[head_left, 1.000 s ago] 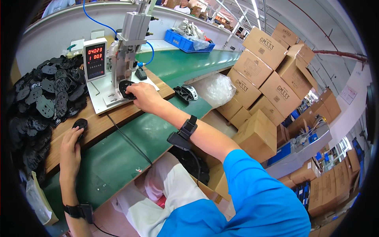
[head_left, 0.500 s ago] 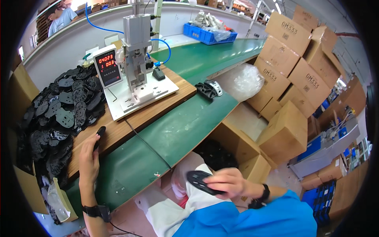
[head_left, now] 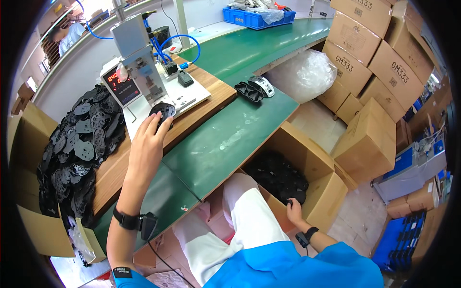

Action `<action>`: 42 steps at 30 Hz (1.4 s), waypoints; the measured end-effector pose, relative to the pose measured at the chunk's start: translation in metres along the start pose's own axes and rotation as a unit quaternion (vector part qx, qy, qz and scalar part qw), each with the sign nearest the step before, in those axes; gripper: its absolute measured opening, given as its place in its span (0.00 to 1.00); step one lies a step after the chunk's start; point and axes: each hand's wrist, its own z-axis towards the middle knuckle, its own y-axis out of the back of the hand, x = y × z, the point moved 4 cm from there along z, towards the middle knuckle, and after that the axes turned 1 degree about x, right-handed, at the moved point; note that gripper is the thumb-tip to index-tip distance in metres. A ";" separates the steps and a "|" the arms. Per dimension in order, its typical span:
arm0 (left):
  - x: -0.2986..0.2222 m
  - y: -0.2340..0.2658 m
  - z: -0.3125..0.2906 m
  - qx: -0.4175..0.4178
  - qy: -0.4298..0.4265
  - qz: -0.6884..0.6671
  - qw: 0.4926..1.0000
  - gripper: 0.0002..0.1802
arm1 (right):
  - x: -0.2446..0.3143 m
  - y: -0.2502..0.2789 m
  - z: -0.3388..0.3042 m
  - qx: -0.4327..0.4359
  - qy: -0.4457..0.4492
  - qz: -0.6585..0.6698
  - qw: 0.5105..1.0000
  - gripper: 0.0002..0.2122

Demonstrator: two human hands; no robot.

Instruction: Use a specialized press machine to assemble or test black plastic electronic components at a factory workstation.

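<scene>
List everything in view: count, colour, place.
board: one, brown, on green table
press: one, silver, on board
display: one, dark, left of press
loose parts: many, dark, at left
part: one, black, at press
shells: two, black and white, on table
crate: one, blue, at back
stacked boxes: several, brown, right
plastic bundle: one, clear, beside boxes
open box: one, brown, beside table, dark parts inside
left hand: one, bare, touching part
right hand: one, bare, at open box

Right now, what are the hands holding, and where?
Left hand: a black plate, by its near edge. Right hand: can't tell; it's at black parts in a box.
</scene>
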 end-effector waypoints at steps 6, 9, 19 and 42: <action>0.013 -0.045 0.012 0.003 0.055 0.009 0.998 0.27 | 0.007 -0.027 0.015 0.022 -0.112 -0.123 0.986 0.13; 0.009 -0.050 0.022 0.022 0.068 0.014 0.997 0.27 | 0.010 -0.032 0.012 0.034 -0.128 -0.184 0.974 0.13; -0.006 -0.048 0.041 0.056 0.089 0.087 0.991 0.26 | 0.015 -0.032 0.015 0.028 -0.119 -0.210 0.970 0.12; 0.008 -0.039 0.034 0.013 0.082 0.036 0.996 0.24 | 0.005 -0.031 0.029 0.202 -0.151 -0.199 0.947 0.22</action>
